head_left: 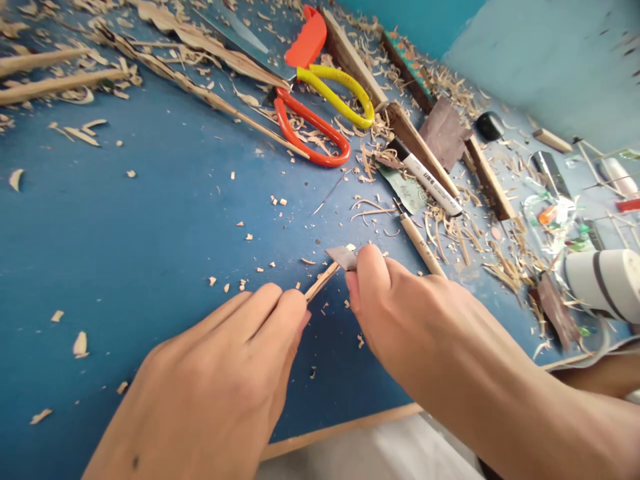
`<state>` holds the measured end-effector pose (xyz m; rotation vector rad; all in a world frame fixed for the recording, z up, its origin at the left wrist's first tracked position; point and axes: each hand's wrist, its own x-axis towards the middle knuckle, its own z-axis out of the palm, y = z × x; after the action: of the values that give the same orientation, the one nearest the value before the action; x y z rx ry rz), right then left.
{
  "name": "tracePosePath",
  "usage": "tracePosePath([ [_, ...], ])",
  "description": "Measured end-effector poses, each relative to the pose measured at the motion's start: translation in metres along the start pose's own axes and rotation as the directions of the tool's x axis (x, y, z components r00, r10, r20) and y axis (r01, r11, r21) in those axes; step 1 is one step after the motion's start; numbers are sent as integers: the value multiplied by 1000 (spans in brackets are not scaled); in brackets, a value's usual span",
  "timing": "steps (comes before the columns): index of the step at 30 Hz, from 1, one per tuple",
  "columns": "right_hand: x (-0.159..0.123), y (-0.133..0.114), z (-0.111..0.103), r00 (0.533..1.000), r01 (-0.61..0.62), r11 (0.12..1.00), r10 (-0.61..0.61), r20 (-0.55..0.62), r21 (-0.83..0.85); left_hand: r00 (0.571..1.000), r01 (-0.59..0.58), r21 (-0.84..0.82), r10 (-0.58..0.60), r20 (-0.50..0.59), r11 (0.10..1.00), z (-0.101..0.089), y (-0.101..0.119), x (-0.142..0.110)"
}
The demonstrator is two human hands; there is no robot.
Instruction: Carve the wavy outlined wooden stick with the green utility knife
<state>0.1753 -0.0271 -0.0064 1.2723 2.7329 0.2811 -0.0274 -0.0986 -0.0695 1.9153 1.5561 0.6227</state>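
My left hand [225, 367] is closed around a thin wooden stick [321, 282], whose far end juts out past the fingers toward the upper right. In my right hand [400, 300] is a knife with a short, slanted metal blade [342, 257]; its handle is hidden inside the fingers. The blade lies across the stick near its tip. Small wood chips [249, 237] are scattered on the blue tabletop [165, 220] around both hands.
Scissors with red and yellow handles [315, 127] lie at the top middle. On the right are a marker [430, 180], a wooden-handled carving tool [417, 240], sandpaper [445, 133] and a white cylinder [603, 283]. Wooden sticks [60, 87] and shavings fill the upper left. The table edge [345, 427] runs below.
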Motion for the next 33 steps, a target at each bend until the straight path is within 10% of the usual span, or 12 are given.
tracePosePath([
  [13,-3,12,16,991,125,987,-129,32,100,998,58,84,-59,3,995,-3,12,8],
  [20,11,9,2,946,-190,913,71,318,362,997,79,151,-78,-12,985,-3,12,12],
  [23,12,15,-3,929,-332,711,131,347,620,999,47,197,-47,-9,979,-8,16,9],
  [27,-2,31,-7,847,-527,70,120,517,847,999,7,248,4,-45,969,-10,18,8],
  [29,-12,38,-9,839,-536,-40,89,537,843,997,-21,265,41,-71,964,-10,17,8],
  [31,-20,41,-10,879,-471,188,185,439,862,991,-64,300,97,-97,952,-9,14,7],
  [33,-25,38,-11,933,-354,603,285,221,715,981,-112,350,160,-111,930,-8,12,6],
])
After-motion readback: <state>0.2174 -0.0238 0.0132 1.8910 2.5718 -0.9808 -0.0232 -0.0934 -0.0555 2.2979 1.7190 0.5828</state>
